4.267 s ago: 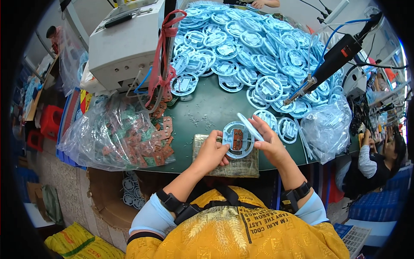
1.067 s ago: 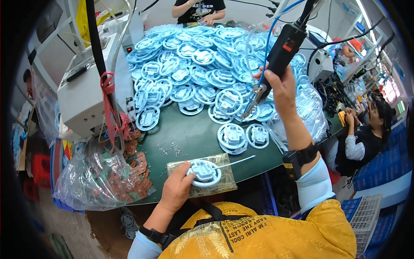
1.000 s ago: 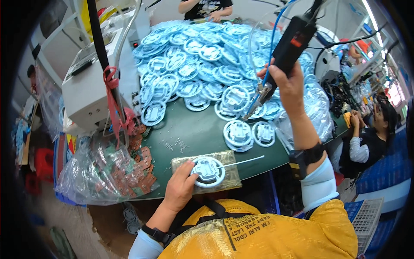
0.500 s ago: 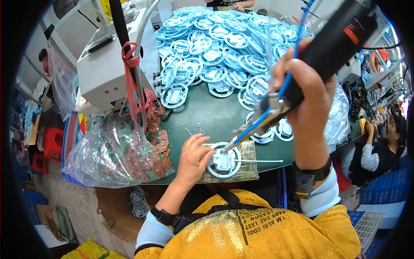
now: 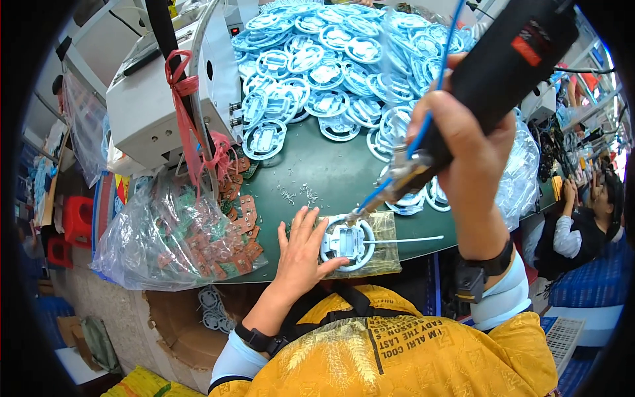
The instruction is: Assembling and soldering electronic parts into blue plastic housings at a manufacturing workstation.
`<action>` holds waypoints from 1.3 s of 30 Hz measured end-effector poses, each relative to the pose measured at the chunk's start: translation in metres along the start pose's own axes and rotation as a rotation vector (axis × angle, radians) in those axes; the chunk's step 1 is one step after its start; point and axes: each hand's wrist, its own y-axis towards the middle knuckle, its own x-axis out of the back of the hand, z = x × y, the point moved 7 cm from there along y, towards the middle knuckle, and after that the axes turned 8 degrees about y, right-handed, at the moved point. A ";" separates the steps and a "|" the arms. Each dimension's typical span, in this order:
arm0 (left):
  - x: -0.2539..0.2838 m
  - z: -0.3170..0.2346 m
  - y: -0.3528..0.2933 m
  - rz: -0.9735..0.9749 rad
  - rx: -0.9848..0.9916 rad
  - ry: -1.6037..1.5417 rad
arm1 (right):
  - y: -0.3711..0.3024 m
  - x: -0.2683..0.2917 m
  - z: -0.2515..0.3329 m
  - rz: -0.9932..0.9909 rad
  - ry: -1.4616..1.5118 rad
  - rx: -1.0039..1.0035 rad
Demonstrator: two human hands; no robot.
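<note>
My right hand (image 5: 463, 135) is wrapped round a black power screwdriver (image 5: 512, 66) with a blue tube along it. Its metal tip slants down to the upper edge of a round pale-blue plastic ring part (image 5: 345, 243); contact is hard to make out. The ring part lies on a worn tan pad (image 5: 385, 228) at the table's near edge. From its right side sticks out a thin white rod (image 5: 413, 239). My left hand (image 5: 297, 255) lies open at the ring's left, fingers spread and pointing away from me, with the thumb across its lower left edge.
A large heap of similar ring parts (image 5: 327, 73) covers the far table. Small screws (image 5: 307, 193) lie scattered beyond my left hand. At left are a grey machine box (image 5: 165, 99), reddish circuit boards (image 5: 245, 212) and a clear plastic bag (image 5: 145, 231). Another person (image 5: 582, 218) sits at far right.
My left hand has opened from a closer grip at the ring's left, its fingers now spread and its thumb on the lower edge. The screwdriver tip has shifted slightly right and up.
</note>
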 end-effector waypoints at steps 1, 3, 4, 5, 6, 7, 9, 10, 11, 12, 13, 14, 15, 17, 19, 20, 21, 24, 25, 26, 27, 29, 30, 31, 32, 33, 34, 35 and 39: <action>-0.001 0.000 0.000 0.007 0.002 0.001 | -0.003 -0.005 -0.009 0.054 0.048 -0.004; -0.001 -0.001 -0.002 0.037 0.007 -0.004 | -0.006 -0.012 -0.017 0.069 0.072 -0.025; -0.001 0.000 -0.003 0.043 0.011 -0.004 | -0.007 -0.014 -0.021 0.064 0.076 -0.032; -0.002 0.001 -0.003 0.053 0.017 -0.016 | -0.008 -0.018 -0.022 0.062 0.075 -0.037; -0.003 0.002 -0.004 0.063 0.023 -0.029 | -0.008 -0.019 -0.024 0.019 0.113 -0.058; -0.004 0.002 -0.004 0.067 0.023 -0.032 | -0.008 -0.019 -0.026 -0.024 0.151 -0.078; -0.005 0.004 -0.004 0.063 0.027 -0.048 | -0.008 -0.020 -0.030 -0.030 0.114 -0.069; -0.006 0.004 -0.004 0.066 0.025 -0.052 | -0.008 -0.020 -0.030 -0.032 0.082 -0.057; -0.005 0.004 -0.003 0.065 0.025 -0.061 | -0.009 -0.021 -0.032 -0.029 0.072 -0.068; -0.005 0.004 -0.003 0.064 0.026 -0.071 | -0.009 -0.023 -0.033 -0.030 0.070 -0.070; -0.005 0.004 -0.003 0.066 0.025 -0.072 | -0.009 -0.024 -0.034 -0.033 0.072 -0.081; -0.004 0.003 -0.003 0.065 0.030 -0.079 | -0.009 -0.026 -0.035 -0.035 0.074 -0.091; -0.004 0.004 -0.002 0.065 0.035 -0.087 | -0.009 -0.027 -0.036 -0.036 0.072 -0.091; -0.005 0.005 -0.003 0.062 0.035 -0.090 | -0.009 -0.027 -0.039 -0.035 0.059 -0.100; -0.005 0.006 -0.003 0.059 0.035 -0.093 | -0.009 -0.027 -0.038 0.010 0.014 -0.077; -0.005 0.005 -0.004 0.056 0.034 -0.094 | -0.010 -0.028 -0.035 0.054 -0.031 -0.053; -0.005 0.005 -0.004 0.053 0.033 -0.093 | -0.012 -0.026 -0.036 0.052 -0.033 -0.053; -0.004 0.003 -0.002 0.037 0.017 -0.077 | -0.021 -0.026 -0.029 0.062 -0.021 0.004; -0.003 0.002 -0.002 0.033 0.010 -0.074 | -0.025 -0.028 -0.029 0.033 -0.083 -0.028; -0.004 0.004 -0.003 0.035 0.018 -0.069 | -0.028 -0.029 -0.032 0.003 -0.140 -0.059; -0.004 0.005 -0.003 0.036 0.024 -0.064 | -0.024 -0.033 -0.036 0.065 -0.122 -0.041; -0.005 0.005 -0.004 0.058 0.031 -0.060 | -0.018 -0.035 -0.030 0.083 -0.066 -0.028; -0.007 0.006 -0.004 0.087 0.045 -0.065 | -0.016 -0.031 -0.031 0.069 -0.013 -0.072; -0.003 0.007 -0.003 0.095 0.050 -0.068 | -0.011 -0.030 -0.025 0.055 0.132 -0.082; -0.002 0.008 -0.001 0.090 0.050 -0.068 | -0.008 -0.025 -0.013 0.040 0.115 -0.075; 0.001 0.011 0.000 0.052 0.037 -0.152 | -0.002 -0.025 -0.001 0.071 0.127 -0.049; 0.006 0.015 0.001 0.015 0.025 -0.237 | 0.002 -0.028 0.008 0.104 0.139 -0.025; 0.018 0.013 0.006 -0.042 -0.004 -0.316 | 0.004 -0.031 0.014 0.113 0.126 -0.031; 0.033 0.014 0.017 -0.138 -0.065 -0.301 | 0.002 -0.040 0.013 0.130 0.190 -0.042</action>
